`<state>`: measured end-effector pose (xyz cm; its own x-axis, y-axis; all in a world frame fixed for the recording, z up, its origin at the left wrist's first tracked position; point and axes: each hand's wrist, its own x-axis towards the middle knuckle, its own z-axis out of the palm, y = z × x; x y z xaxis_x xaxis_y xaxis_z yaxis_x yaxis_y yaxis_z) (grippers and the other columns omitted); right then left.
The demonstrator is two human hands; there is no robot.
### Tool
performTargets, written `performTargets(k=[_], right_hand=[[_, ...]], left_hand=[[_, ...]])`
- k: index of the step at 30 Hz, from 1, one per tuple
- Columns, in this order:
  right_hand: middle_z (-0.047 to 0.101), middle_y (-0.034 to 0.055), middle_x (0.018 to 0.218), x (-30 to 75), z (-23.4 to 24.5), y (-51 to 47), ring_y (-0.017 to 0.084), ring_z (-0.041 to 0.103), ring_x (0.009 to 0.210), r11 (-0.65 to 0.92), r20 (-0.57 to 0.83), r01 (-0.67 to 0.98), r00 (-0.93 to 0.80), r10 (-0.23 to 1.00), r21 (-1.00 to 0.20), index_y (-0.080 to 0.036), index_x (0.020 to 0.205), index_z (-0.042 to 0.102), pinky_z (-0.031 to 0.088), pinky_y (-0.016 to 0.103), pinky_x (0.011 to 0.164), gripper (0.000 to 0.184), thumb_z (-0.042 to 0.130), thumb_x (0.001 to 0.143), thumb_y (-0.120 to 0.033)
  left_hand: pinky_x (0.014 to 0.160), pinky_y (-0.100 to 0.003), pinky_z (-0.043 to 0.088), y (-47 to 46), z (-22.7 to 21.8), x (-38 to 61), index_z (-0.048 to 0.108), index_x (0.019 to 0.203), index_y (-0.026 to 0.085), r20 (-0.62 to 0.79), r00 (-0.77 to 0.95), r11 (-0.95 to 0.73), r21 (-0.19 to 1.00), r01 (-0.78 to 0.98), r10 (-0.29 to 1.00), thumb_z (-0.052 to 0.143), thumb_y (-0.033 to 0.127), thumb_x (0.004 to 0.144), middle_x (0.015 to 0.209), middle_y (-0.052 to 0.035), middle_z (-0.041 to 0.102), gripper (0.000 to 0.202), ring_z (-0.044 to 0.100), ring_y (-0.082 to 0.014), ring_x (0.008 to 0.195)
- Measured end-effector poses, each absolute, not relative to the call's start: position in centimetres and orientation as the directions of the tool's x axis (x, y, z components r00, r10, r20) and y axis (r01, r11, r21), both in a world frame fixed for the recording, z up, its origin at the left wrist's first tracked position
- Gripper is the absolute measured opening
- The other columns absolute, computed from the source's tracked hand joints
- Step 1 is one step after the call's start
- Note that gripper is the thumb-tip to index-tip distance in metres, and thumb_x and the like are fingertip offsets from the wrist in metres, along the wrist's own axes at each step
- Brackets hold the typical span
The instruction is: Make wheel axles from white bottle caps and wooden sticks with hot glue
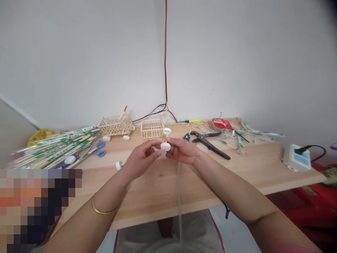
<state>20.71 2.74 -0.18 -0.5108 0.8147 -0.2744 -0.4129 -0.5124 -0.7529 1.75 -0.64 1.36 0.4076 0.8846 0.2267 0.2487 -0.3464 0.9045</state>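
Observation:
Two white bottle caps joined by a thin stick, like a wheel pair, are held above the table; the near cap [165, 147] faces me and the far cap [166, 131] sits behind it. My right hand [183, 151] is closed on this pair from the right, fingers at the near cap and stick. On the left, my left hand [144, 157] has curled fingers, with a gap between thumb and index; its index tip reaches the near cap's edge, and whether it touches is unclear. Beside my left wrist lies another white cap [118, 166] on a stick.
A stick-built cart frame [116, 124] and a smaller stick frame [152, 129] stand by the wall. Wrapped chopsticks [65, 144] and blue caps [101, 153] lie left. Rightward are black cutters [210, 144], a red dish [221, 123] and a white socket box [297, 158].

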Motion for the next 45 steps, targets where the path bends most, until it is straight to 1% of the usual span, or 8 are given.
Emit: performTargets(k=[4, 7, 10, 14, 18, 22, 31, 45], right_hand=[[0.062, -0.0017, 0.064, 20.9, -0.2, 2.8, 0.007, 0.051, 0.056, -0.546, -0.276, -0.442, -0.538, 0.797, -0.712, -0.015, 0.077, 0.061, 0.039, 0.021, 0.055, 0.016, 0.072, 0.072, -0.026], [0.059, -0.0042, 0.058, 21.0, -0.1, 2.8, 0.006, 0.050, 0.053, -0.535, -0.244, -0.483, -0.542, 0.804, -0.693, -0.015, 0.075, 0.060, 0.039, 0.020, 0.055, 0.016, 0.072, 0.073, -0.026], [0.061, -0.0043, 0.060, 21.2, 0.2, 2.8, 0.005, 0.050, 0.054, -0.519, -0.210, -0.520, -0.540, 0.815, -0.678, -0.015, 0.074, 0.059, 0.040, 0.019, 0.055, 0.016, 0.071, 0.074, -0.025], [0.062, -0.0041, 0.063, 21.4, 0.9, 2.5, 0.005, 0.050, 0.053, -0.507, -0.206, -0.542, -0.520, 0.829, -0.670, -0.015, 0.074, 0.058, 0.040, 0.019, 0.054, 0.014, 0.070, 0.074, -0.023], [0.060, -0.0045, 0.062, 21.4, 1.0, 2.0, 0.006, 0.049, 0.052, -0.554, -0.265, -0.458, -0.553, 0.790, -0.695, -0.016, 0.074, 0.058, 0.040, 0.021, 0.055, 0.016, 0.071, 0.071, -0.024], [0.057, -0.0035, 0.063, 21.1, 0.4, 1.5, 0.008, 0.051, 0.057, -0.586, -0.255, -0.341, -0.662, 0.705, -0.735, -0.015, 0.075, 0.058, 0.042, 0.023, 0.058, 0.016, 0.068, 0.075, -0.027], [0.053, -0.0033, 0.061, 20.4, -0.4, 1.4, 0.008, 0.048, 0.055, -0.592, -0.235, -0.237, -0.758, 0.609, -0.770, -0.015, 0.074, 0.058, 0.040, 0.022, 0.053, 0.014, 0.064, 0.078, -0.027], [0.051, -0.0031, 0.060, 20.2, -0.7, 1.5, 0.008, 0.044, 0.054, -0.517, -0.190, -0.195, -0.777, 0.600, -0.834, -0.014, 0.069, 0.058, 0.039, 0.022, 0.052, 0.020, 0.058, 0.081, -0.029]], left_hand=[[0.054, -0.021, 0.035, -0.8, 1.3, 1.7, 0.059, 0.110, 0.018, 0.286, 0.356, -0.409, 0.845, 0.344, 0.890, 0.056, 0.032, 0.081, 0.091, -0.0037, 0.062, 0.032, 0.039, -0.0068, 0.055], [0.056, -0.022, 0.037, -1.0, 1.2, 1.8, 0.058, 0.112, 0.019, 0.236, 0.375, -0.380, 0.845, 0.377, 0.897, 0.055, 0.031, 0.082, 0.092, -0.0034, 0.065, 0.032, 0.045, -0.0081, 0.058], [0.064, -0.023, 0.041, -1.3, 1.4, 1.7, 0.064, 0.099, 0.018, 0.162, 0.483, -0.384, 0.830, 0.405, 0.860, 0.051, 0.033, 0.084, 0.088, -0.0033, 0.067, 0.025, 0.055, -0.0119, 0.070], [0.063, -0.023, 0.042, -1.5, 1.9, 1.1, 0.067, 0.082, 0.016, 0.080, 0.644, -0.439, 0.795, 0.419, 0.761, 0.051, 0.035, 0.084, 0.075, -0.0021, 0.066, 0.025, 0.056, -0.0121, 0.067], [0.073, -0.026, 0.045, -0.9, 2.0, 0.6, 0.067, 0.087, 0.016, 0.271, 0.325, -0.399, 0.801, 0.446, 0.906, 0.054, 0.036, 0.083, 0.087, -0.0052, 0.068, 0.024, 0.059, -0.0153, 0.080], [0.072, -0.027, 0.048, -0.3, 1.5, 0.6, 0.065, 0.102, 0.016, 0.279, 0.121, -0.304, 0.880, 0.365, 0.953, 0.059, 0.037, 0.079, 0.092, -0.0065, 0.068, 0.032, 0.061, -0.0151, 0.077], [0.073, -0.030, 0.054, -0.3, 0.8, 1.6, 0.069, 0.102, 0.014, 0.165, 0.194, -0.185, 0.978, 0.091, 0.967, 0.061, 0.038, 0.077, 0.089, -0.0069, 0.070, 0.035, 0.063, -0.0155, 0.075], [0.083, -0.035, 0.051, -0.1, 0.1, 1.7, 0.071, 0.094, 0.014, 0.033, 0.232, -0.028, 0.999, -0.024, 0.972, 0.068, 0.036, 0.072, 0.087, -0.0060, 0.070, 0.031, 0.063, -0.0158, 0.079]])
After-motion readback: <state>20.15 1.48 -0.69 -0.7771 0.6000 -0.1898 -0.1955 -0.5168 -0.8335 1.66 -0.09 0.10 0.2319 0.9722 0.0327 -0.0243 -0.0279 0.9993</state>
